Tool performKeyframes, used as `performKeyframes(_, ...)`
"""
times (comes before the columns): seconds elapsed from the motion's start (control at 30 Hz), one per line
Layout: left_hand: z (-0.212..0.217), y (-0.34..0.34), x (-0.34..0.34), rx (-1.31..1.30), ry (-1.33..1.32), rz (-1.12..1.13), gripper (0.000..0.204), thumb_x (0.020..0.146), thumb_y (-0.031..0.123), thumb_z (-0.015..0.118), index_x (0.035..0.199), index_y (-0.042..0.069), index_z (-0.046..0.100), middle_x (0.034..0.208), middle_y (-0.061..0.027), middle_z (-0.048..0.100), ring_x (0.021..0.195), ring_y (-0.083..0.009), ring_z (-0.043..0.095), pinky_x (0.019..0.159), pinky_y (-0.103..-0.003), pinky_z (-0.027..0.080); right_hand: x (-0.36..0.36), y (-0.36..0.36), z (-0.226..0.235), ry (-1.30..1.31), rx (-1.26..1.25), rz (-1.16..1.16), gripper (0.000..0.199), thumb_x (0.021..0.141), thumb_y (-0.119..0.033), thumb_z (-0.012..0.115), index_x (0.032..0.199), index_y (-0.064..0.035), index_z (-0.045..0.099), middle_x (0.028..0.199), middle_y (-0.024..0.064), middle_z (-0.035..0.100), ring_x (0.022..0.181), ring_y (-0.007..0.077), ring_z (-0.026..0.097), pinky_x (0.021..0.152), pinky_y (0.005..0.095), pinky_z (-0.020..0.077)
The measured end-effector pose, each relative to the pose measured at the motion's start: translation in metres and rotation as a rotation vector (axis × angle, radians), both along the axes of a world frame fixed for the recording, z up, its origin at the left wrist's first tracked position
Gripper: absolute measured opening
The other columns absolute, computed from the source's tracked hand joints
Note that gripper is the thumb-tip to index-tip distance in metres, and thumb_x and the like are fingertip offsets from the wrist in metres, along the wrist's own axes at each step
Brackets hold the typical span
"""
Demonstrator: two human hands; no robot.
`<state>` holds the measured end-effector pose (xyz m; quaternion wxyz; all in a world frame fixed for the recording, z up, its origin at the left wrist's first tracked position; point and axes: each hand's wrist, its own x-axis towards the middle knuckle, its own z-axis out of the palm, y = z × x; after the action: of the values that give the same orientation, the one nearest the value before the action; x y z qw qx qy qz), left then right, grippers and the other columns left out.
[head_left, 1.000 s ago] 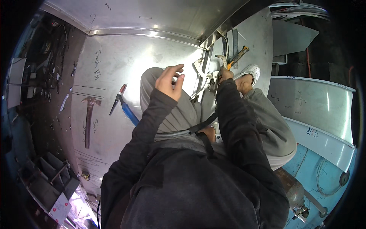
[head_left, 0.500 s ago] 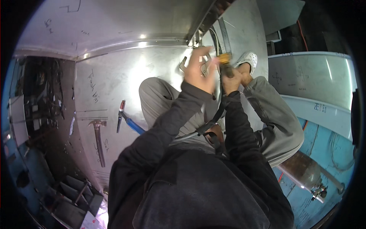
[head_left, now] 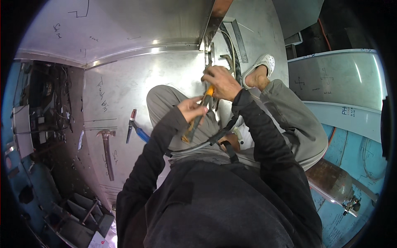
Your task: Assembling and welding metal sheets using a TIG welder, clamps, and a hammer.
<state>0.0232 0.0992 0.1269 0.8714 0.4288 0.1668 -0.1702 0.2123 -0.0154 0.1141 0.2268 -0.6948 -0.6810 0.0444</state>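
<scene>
Both my hands are at a long dark tool with yellow-orange parts (head_left: 200, 113), tilted over my lap; its exact kind I cannot make out. My left hand (head_left: 192, 109) is closed around its middle. My right hand (head_left: 224, 82) closes over the upper end, by the orange section, and its fingers hide part of it. Just beyond the right hand, a curved metal piece (head_left: 228, 61) lies beside cables. A welding torch (head_left: 131, 124) with a red cap and blue handle lies left of my knee. Farther left is a claw hammer (head_left: 108, 155).
A steel sheet (head_left: 124, 82) with handwritten marks lies under me, against an upright metal panel (head_left: 136, 20). A flat metal bar (head_left: 239, 41) lies ahead. A dark hose (head_left: 215, 138) crosses my lap. At right stands a gas cylinder (head_left: 331, 180); at lower left, a divided box (head_left: 82, 211).
My left hand has come down and back toward my lap, and my right hand has moved left. The yellow-and-dark tool, formerly in the right hand alone, now lies between both hands.
</scene>
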Motion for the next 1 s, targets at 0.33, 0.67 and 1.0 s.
performKeyframes(0.33,-0.036,-0.061,0.007,0.647,-0.057,0.162,0.064,0.086,0.002,0.057,0.139,0.000,0.022,0.087,-0.0094,0.056,0.059,-0.0137,0.057,0.046,-0.027,0.051,0.045,-0.021,-0.038,1.552,-0.036,-0.825,0.046,0.090,-0.027,0.061,0.122,0.0033,0.047,0.105,0.0105,0.056,0.091,0.0170,0.057,0.080,0.0297,0.0479)
performKeyframes(0.67,-0.107,-0.061,0.171,0.260,0.176,0.395,0.025,0.092,0.024,0.054,0.110,0.008,0.046,0.063,-0.0030,0.048,0.037,-0.0131,0.042,0.032,-0.030,0.038,0.140,-0.024,0.024,0.458,-0.115,-0.806,0.062,0.083,-0.036,0.068,0.131,-0.0046,0.044,0.116,0.0230,0.054,0.100,0.0250,0.057,0.084,0.0326,0.0467)
performKeyframes(1.0,-0.135,-0.054,0.188,0.711,0.190,0.150,0.033,0.085,0.027,0.057,0.107,0.002,0.055,0.080,-0.0210,0.064,0.065,-0.0335,0.065,0.062,-0.041,0.054,0.188,-0.099,0.192,-0.001,-0.199,-0.560,0.052,0.089,-0.029,0.060,0.131,-0.0035,0.045,0.123,0.0169,0.054,0.110,0.0219,0.055,0.091,0.0330,0.0446)
